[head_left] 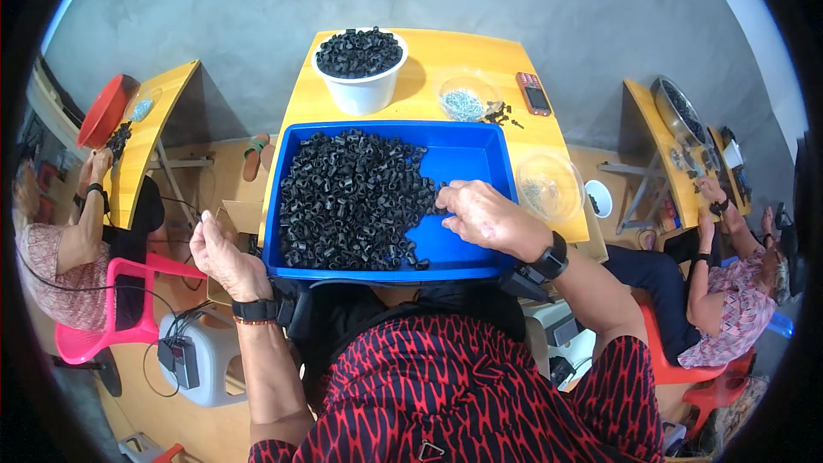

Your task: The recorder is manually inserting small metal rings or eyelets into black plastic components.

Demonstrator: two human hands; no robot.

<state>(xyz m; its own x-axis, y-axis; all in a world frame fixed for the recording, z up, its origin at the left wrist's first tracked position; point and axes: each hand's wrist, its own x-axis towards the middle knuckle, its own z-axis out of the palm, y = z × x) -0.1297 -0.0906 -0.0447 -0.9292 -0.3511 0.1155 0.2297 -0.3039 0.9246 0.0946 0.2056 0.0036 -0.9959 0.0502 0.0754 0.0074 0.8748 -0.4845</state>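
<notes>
A blue tray (pixel 467 270) lies before me, its left and middle part heaped with small black plastic clips (pixel 351 197). My right hand (pixel 484 219) reaches in over the right side, fingertips pinched together at a black clip on the heap's right edge. Outside the tray's front left corner, my left hand (pixel 225 259) is raised with thumb and fingertips pressed together. Whatever it may hold is too small to make out. Both wrists wear black bands.
Behind the tray on the yellow table (pixel 420 47) stand a white bucket (pixel 360 94) of black clips, a clear bowl (pixel 467 101) of small metal screws and a red phone (pixel 534 93). Another clear bowl (pixel 550 187) sits at right. Co-workers sit at tables on both sides.
</notes>
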